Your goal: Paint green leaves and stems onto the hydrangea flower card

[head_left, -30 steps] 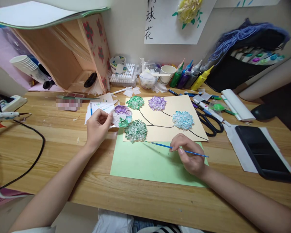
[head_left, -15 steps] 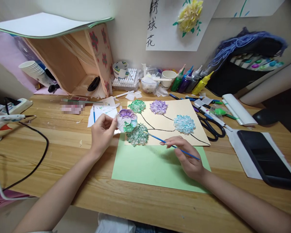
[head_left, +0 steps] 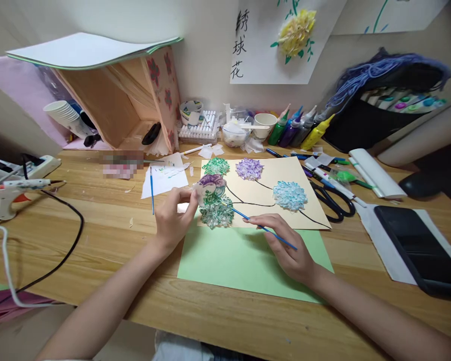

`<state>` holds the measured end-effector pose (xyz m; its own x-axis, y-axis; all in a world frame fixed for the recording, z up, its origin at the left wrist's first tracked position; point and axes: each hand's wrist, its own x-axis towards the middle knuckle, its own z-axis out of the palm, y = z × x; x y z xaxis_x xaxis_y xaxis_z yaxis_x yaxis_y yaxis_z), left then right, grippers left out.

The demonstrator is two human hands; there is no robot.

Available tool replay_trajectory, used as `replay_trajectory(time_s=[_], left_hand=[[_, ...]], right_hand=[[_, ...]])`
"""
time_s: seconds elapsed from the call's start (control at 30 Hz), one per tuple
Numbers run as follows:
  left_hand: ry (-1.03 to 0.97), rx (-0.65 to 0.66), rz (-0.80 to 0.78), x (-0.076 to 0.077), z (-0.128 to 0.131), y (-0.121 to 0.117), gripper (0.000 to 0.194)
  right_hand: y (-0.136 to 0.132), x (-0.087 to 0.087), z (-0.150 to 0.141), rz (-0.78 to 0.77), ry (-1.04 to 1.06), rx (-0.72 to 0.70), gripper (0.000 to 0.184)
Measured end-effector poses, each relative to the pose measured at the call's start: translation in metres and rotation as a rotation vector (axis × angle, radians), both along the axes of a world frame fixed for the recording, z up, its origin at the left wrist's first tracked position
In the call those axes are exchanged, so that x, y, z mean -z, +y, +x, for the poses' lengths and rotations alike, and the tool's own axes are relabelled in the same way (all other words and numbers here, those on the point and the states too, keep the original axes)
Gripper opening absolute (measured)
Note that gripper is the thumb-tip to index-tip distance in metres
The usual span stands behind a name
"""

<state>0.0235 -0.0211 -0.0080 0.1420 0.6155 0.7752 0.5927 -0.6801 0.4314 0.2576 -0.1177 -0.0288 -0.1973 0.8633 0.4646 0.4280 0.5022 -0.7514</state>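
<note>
My left hand (head_left: 175,215) is closed on a small round paint palette (head_left: 209,188) with purple and green wells, held just above the cream sheet's left edge. My right hand (head_left: 285,245) pinches a thin blue paintbrush (head_left: 265,229); its tip reaches the lower green paper flower (head_left: 217,212). That flower sits on a cream sheet (head_left: 278,200) with a green flower (head_left: 215,166), a purple one (head_left: 249,168) and a blue one (head_left: 289,194), all joined by black stems. A light green sheet (head_left: 244,260) lies under the cream one.
Black scissors (head_left: 332,200), markers and paint bottles (head_left: 298,131) lie beyond the sheet. A dark tablet (head_left: 417,240) rests at the right. A glue gun (head_left: 7,193) and its black cable (head_left: 67,250) occupy the left. Another blue brush (head_left: 152,189) lies on white paper.
My left hand brought the palette right and down toward the lower green flower. My right hand swung the brush tip up onto that flower. The camera tilted slightly.
</note>
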Motion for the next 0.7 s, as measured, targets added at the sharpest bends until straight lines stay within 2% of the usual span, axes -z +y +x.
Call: replay_trajectory(time_s=[0.23,0.53,0.7], left_hand=[[-0.025,-0.005,0.040,0.0023,0.0052,-0.0027,0.010],[-0.117,0.011,-0.055,0.0061,0.0072,-0.0034,0.006],[-0.152,0.006,-0.120,0.0057,0.0081,-0.0039,0.005]], right_hand=[[-0.0007,-0.0006,0.0003,-0.089,0.051,-0.016,0.030],[0.0023,-0.0036,0.0002,-0.296,0.248,0.001,0.027],[0.0049,-0.0042,-0.0001,-0.303,0.330,0.015,0.026]])
